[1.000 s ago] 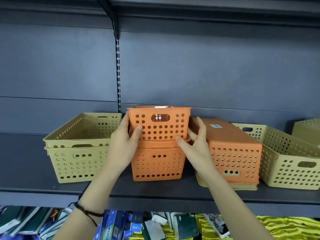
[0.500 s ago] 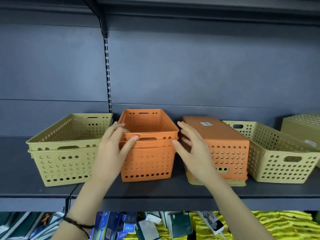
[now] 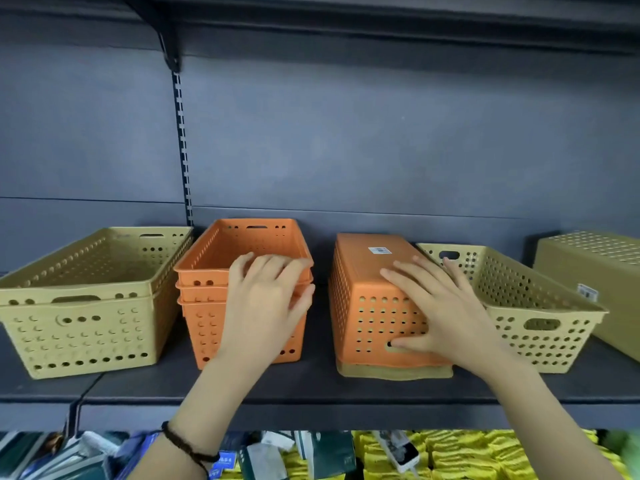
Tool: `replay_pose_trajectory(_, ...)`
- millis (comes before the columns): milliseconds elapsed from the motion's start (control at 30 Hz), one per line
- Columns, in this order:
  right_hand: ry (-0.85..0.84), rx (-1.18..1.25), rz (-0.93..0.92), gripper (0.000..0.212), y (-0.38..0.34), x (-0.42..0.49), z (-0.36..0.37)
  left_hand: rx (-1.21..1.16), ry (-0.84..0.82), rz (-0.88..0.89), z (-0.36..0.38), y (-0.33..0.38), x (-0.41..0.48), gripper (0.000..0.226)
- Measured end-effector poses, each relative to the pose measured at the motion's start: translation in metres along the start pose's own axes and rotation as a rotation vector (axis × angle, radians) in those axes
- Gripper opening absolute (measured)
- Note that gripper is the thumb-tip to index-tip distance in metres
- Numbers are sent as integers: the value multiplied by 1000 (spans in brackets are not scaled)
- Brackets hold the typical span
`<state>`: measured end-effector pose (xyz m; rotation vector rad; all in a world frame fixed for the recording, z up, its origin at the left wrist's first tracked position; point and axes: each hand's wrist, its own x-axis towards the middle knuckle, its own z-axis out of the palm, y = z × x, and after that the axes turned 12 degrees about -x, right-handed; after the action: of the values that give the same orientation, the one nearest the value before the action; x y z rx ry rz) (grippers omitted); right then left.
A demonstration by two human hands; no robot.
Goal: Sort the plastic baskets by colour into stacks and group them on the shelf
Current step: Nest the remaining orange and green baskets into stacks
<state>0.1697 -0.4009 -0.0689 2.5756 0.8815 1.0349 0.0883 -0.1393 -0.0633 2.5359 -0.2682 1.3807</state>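
Note:
A nested stack of orange baskets (image 3: 204,306) stands upright on the dark shelf (image 3: 311,386). My left hand (image 3: 266,306) rests flat against the stack's front rim, fingers spread. To its right an upside-down orange basket (image 3: 367,306) with a white label covers a yellow basket (image 3: 391,372), of which only the bottom rim shows. My right hand (image 3: 440,306) lies spread over the overturned basket's near right corner, thumb at its handle hole. A stack of yellow baskets (image 3: 76,317) stands at the left. One upright yellow basket (image 3: 533,306) sits right of my right hand.
An overturned yellow basket (image 3: 595,268) with a label lies at the far right edge. A slotted upright (image 3: 181,147) and bracket run up the back wall under the upper shelf. Below the shelf's front edge lie packaged goods (image 3: 311,455) in blue, green and yellow.
The raised orange basket has dropped fully into the orange stack. My left hand stays on the stack's front; my right hand has moved right onto the overturned orange basket.

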Motion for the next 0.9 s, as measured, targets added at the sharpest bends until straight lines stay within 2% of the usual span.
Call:
replay_pose_trajectory(200, 94, 62, -45, 107, 5, -2, 4, -49, 66, -14, 5, -2, -2, 28)
replay_pose_trajectory(467, 148, 179, 6, 100, 19, 2, 2, -14, 87, -37, 5, 6, -3, 31)
replay_pose_trajectory(567, 170, 256, 64, 98, 27, 2, -3, -130, 97, 30, 15, 31, -18, 36)
replay_pose_trajectory(600, 176, 287, 89, 98, 29, 1, -5, -228, 57, -7, 20, 42, -25, 41)
replay_pose_trajectory(700, 183, 380, 172, 98, 37, -3, -9, -592, -97, -373, 40, 65, -40, 76)
replay_pose_trajectory(767, 192, 428, 214, 99, 40, -4, -11, -738, -160, -519, 54, 68, -41, 90)
replay_pose_trajectory(800, 198, 450, 229, 98, 42, -4, -11, -798, -186, -552, 58, 69, -39, 88)
replay_pose_trajectory(900, 211, 504, 275, 97, 47, -6, -12, -907, -239, -559, 62, 70, -33, 63)
